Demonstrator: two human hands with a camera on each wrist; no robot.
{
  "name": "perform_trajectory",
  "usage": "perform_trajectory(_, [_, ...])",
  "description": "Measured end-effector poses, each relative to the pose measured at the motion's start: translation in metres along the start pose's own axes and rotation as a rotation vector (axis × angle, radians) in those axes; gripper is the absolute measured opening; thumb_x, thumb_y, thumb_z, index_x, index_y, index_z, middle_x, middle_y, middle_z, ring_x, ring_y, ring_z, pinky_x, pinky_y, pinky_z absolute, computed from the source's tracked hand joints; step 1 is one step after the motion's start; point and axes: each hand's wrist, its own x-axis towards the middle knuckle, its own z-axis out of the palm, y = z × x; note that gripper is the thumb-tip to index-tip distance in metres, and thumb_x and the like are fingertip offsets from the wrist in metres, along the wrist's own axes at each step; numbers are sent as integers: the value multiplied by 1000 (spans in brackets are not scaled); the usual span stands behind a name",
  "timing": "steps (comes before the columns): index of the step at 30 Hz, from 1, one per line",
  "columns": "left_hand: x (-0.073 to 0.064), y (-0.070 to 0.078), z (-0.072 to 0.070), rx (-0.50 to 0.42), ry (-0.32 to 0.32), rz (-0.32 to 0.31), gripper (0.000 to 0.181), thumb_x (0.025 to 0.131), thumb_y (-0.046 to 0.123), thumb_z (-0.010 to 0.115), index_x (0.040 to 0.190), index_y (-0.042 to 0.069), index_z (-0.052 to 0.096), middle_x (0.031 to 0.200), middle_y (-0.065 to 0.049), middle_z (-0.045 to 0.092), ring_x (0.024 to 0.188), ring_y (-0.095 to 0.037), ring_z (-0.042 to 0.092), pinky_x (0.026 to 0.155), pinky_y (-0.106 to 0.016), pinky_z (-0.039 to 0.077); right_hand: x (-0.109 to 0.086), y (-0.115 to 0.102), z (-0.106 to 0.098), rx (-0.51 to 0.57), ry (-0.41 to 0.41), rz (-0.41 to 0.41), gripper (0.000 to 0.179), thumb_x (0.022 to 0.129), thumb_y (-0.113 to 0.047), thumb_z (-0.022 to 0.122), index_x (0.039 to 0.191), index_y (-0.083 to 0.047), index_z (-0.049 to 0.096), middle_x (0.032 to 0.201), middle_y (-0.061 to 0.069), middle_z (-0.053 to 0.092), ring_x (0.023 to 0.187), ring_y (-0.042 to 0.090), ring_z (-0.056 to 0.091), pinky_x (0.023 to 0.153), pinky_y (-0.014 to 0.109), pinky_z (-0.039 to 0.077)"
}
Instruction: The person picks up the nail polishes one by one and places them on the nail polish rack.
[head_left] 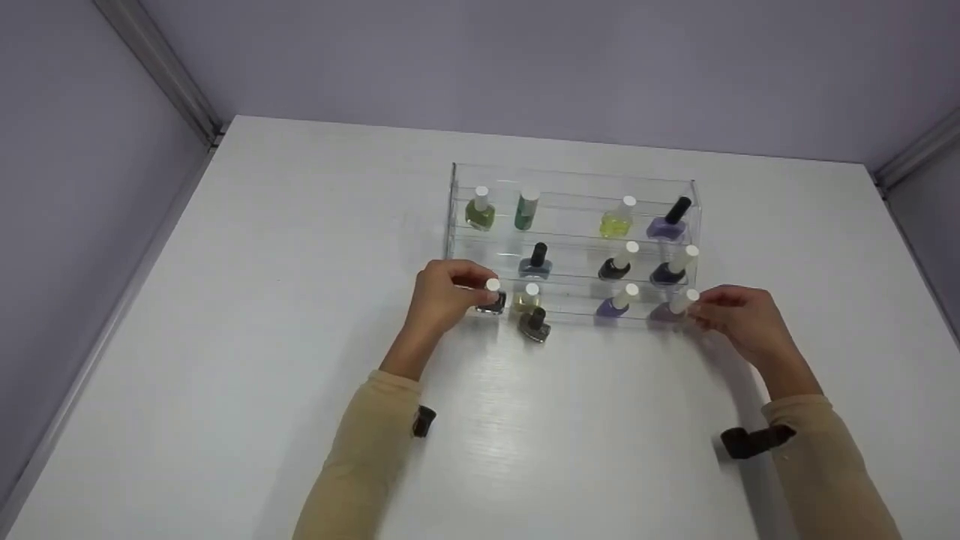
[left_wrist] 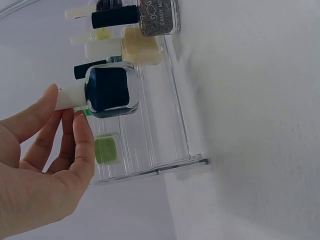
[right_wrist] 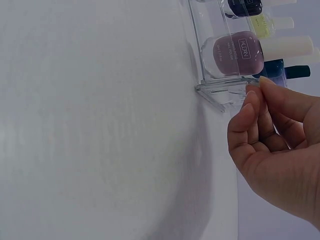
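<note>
A clear tiered rack (head_left: 571,262) stands on the white table, carrying several nail polish bottles. My left hand (head_left: 444,297) pinches the white cap of a dark blue nail polish bottle (left_wrist: 107,90) between thumb and fingertips, at the rack's front left. Beside that bottle is a pale gold one (left_wrist: 142,46), and a glittery grey bottle (left_wrist: 159,19) with a black cap is at the rack's front edge. At the opposite end, my right hand (head_left: 742,321) pinches the rack's side edge with thumb and fingers, next to a mauve bottle (right_wrist: 237,55).
Green bottles (head_left: 480,214) sit on the top tier at left; a yellow one (head_left: 616,223) and a purple one (head_left: 666,228) at right. Dark bottles (head_left: 614,268) occupy the middle tier. Walls (head_left: 525,67) rise behind the table.
</note>
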Motion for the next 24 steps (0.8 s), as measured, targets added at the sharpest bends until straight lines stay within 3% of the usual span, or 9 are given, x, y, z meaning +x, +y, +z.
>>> perform_trajectory(16, [8, -2, -4, 16, 30, 16, 16, 73, 1, 74, 88, 4, 72, 86, -6, 66, 85, -18, 59, 70, -27, 49, 0, 0, 0, -6, -5, 4, 2, 81, -1, 67, 83, -2, 67, 79, 4, 65, 70, 14, 61, 63, 25, 51])
perform_trajectory(24, [12, 2, -7, 15, 36, -6, 17, 73, 1, 74, 90, 4, 71, 87, -6, 65, 86, -18, 58, 71, -27, 48, 2, 2, -1, -18, -11, 4, 4, 81, -3, 67, 85, -1, 67, 80, 4, 65, 71, 15, 61, 63, 24, 51])
